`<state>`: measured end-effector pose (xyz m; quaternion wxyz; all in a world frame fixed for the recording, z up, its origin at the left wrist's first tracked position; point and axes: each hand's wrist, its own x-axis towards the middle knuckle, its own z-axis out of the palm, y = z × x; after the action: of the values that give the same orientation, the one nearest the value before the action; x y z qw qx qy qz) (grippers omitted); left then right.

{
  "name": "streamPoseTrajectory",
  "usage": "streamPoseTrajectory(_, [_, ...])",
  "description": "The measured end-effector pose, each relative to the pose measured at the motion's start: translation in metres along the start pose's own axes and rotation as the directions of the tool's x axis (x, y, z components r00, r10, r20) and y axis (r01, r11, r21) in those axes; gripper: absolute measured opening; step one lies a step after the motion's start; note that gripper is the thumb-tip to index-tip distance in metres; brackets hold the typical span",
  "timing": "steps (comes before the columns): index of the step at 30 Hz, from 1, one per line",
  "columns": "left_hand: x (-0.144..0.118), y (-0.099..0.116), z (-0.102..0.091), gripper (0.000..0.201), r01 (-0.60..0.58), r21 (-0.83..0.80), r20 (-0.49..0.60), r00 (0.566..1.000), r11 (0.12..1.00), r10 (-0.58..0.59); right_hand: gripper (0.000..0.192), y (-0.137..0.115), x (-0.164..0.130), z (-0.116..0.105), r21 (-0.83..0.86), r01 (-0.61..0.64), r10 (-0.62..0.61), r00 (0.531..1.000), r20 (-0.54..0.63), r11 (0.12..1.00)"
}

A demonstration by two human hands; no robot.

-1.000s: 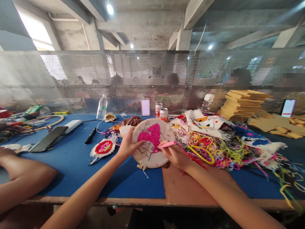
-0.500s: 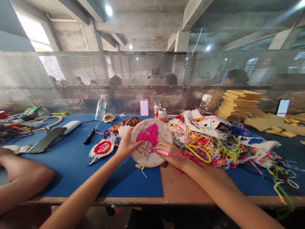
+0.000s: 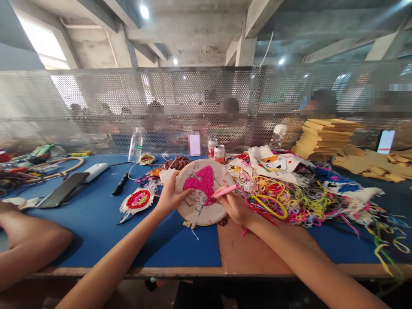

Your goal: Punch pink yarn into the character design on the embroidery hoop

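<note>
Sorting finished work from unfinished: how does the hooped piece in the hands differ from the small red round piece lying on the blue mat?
The hooped piece is larger, stretched in a wooden ring and propped up by the left hand; the red round piece is loose and flat. The hooped one's pink patch leaves drawn cloth bare; the red one looks filled. Both are tufted yarn on pale cloth.

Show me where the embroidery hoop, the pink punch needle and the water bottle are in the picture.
embroidery hoop [image 3: 200,206]: head view, on the pale cloth below the pink patch.
pink punch needle [image 3: 225,191]: head view, on the middle of its shaft.
water bottle [image 3: 136,145]: head view, on its clear body.
</note>
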<state>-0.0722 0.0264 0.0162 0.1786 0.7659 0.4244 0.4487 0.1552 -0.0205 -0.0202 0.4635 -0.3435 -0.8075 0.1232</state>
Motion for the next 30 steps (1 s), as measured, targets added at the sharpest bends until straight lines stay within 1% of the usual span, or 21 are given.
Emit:
streamPoseTrajectory(4, [0.000, 0.001, 0.000, 0.049, 0.008, 0.003, -0.007, 1.000, 1.000, -0.008, 0.016, 0.000, 0.000, 0.001, 0.014, 0.015, -0.015, 1.000, -0.001, 1.000])
streamPoseTrajectory(6, [0.000, 0.002, 0.000, 0.049, 0.006, 0.007, -0.010, 1.000, 1.000, -0.006, 0.014, 0.002, 0.000, 0.002, 0.026, 0.050, -0.050, 0.999, -0.002, 0.998])
streamPoseTrajectory(8, [0.000, 0.001, 0.000, 0.050, -0.001, 0.008, -0.013, 1.000, 1.000, 0.001, 0.013, 0.006, 0.000, 0.003, 0.019, 0.100, -0.100, 0.995, 0.028, 0.995])
streamPoseTrajectory(10, [-0.001, 0.001, 0.000, 0.052, -0.011, 0.003, -0.013, 1.000, 1.000, 0.011, 0.014, 0.009, 0.000, 0.003, -0.017, 0.122, -0.120, 0.989, 0.087, 0.992])
streamPoseTrajectory(12, [-0.001, 0.000, 0.000, 0.053, -0.019, -0.003, -0.012, 1.000, 1.000, 0.019, 0.016, 0.010, 0.000, 0.002, -0.071, 0.126, -0.115, 0.984, 0.139, 0.990])
streamPoseTrajectory(18, [-0.001, 0.001, 0.000, 0.053, -0.021, -0.019, -0.024, 0.999, 1.000, 0.021, 0.020, 0.008, 0.004, 0.003, -0.192, 0.139, -0.105, 0.979, 0.175, 0.972])
streamPoseTrajectory(20, [0.000, 0.001, 0.000, 0.052, -0.023, -0.024, -0.023, 0.999, 0.999, 0.023, 0.018, 0.009, 0.005, 0.005, -0.167, 0.119, -0.093, 0.984, 0.153, 0.979])
streamPoseTrajectory(25, [0.001, 0.000, 0.001, 0.050, -0.007, -0.040, -0.010, 1.000, 0.999, 0.007, 0.012, 0.011, 0.002, 0.007, 0.006, 0.034, -0.034, 0.999, -0.005, 0.999])
streamPoseTrajectory(30, [0.001, -0.001, 0.001, 0.049, 0.019, -0.020, -0.012, 1.000, 1.000, -0.019, 0.009, 0.014, 0.000, 0.009, 0.061, 0.062, -0.059, 0.997, -0.047, 0.996])
